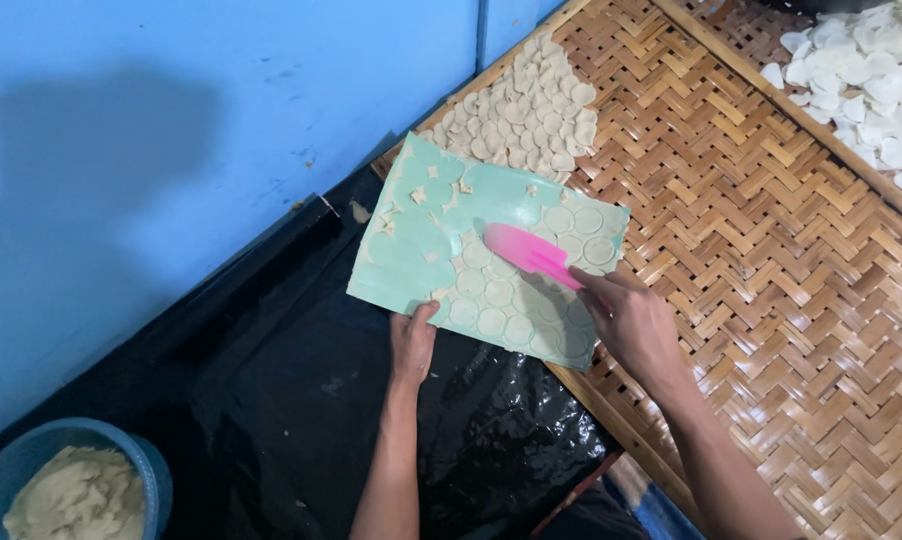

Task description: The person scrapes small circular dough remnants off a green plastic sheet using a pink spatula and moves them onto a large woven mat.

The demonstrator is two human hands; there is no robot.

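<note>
A blue bowl of dough (76,490) sits on black plastic sheeting (301,400).

The blue bucket (121,450) of dough and white discs (871,80) are cut off by edges.

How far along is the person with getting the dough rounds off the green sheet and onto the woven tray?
Done: a batch of dough rounds already lies on the woven tray, and the green sheet's left part holds only scraps. In hand: the left hand steadies the sheet's edge while the right hand works a pink scraper over it. Left: several rows of remaining rounds on the sheet.
</note>
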